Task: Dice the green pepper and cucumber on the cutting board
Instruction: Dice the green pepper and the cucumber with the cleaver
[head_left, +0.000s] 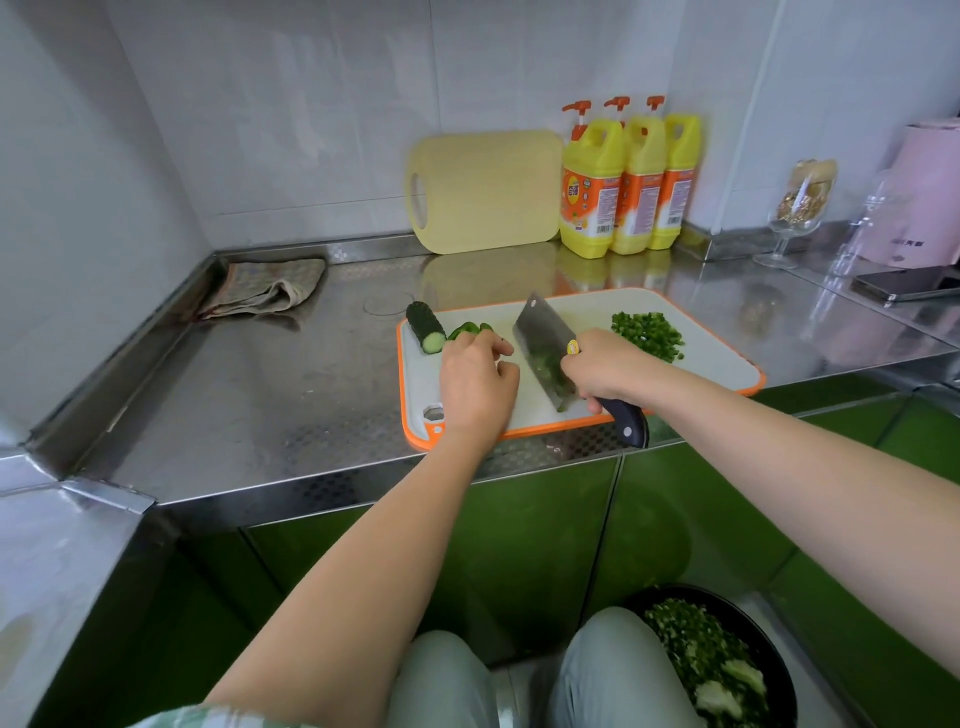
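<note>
A white cutting board with an orange rim (717, 364) lies on the steel counter. A dark cucumber stub (426, 327) rests at its far left corner, with cucumber slices (465, 330) beside it. My left hand (478, 379) lies on the board just in front of those slices, fingers curled. My right hand (602, 371) grips the dark handle of a cleaver (545, 343), whose blade stands tilted on the board with green bits stuck to it. A heap of diced green pepper (647, 335) sits at the board's far right.
A yellow board (488, 192) and three yellow detergent bottles (628, 187) stand against the back wall. A folded cloth (265, 288) lies at left. A glass (795, 213), pink appliance (919, 197) and phone (904, 286) are at right. A black bowl of chopped greens (711, 660) sits below.
</note>
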